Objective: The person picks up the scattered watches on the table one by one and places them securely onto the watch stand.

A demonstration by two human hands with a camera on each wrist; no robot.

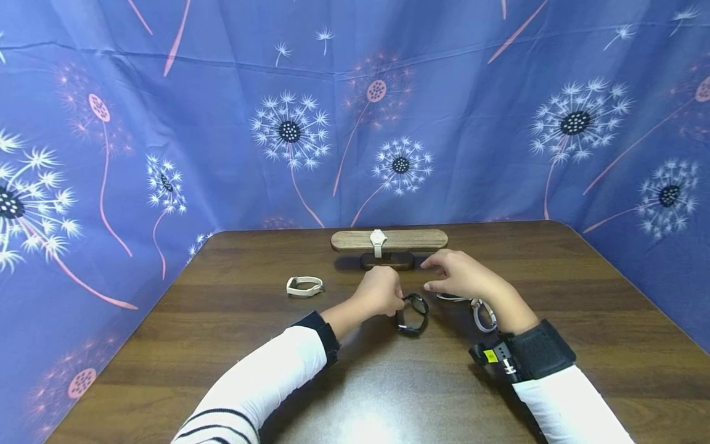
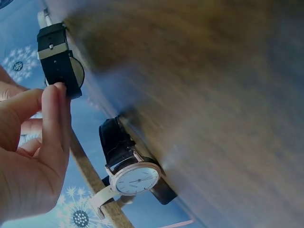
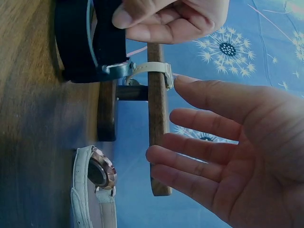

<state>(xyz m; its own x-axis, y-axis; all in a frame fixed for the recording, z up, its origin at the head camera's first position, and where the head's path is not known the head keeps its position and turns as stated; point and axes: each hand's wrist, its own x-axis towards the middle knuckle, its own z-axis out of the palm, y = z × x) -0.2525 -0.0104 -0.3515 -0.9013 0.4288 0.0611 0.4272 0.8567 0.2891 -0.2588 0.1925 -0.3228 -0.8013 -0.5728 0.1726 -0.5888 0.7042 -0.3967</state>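
My left hand [image 1: 379, 291] pinches the strap of a black watch [image 1: 425, 320] low over the wooden table. The left wrist view shows the fingertips of that hand [image 2: 35, 156] on the black strap [image 2: 52, 52] near its buckle. To the right, my right hand [image 1: 468, 277] hovers with relaxed, spread fingers and holds nothing. In the right wrist view, its palm [image 3: 247, 142] faces the stand, below the black strap [image 3: 78, 42] that the other hand [image 3: 175, 19] grips.
A white watch [image 1: 378, 237] sits on the wooden stand [image 1: 416, 239] at the back. A white band [image 1: 304, 291] lies left; two pale watches, one a lilac-white loop [image 1: 478, 317], lie under the right hand. A white-dialled watch [image 2: 137, 179] with black strap shows in the left wrist view.
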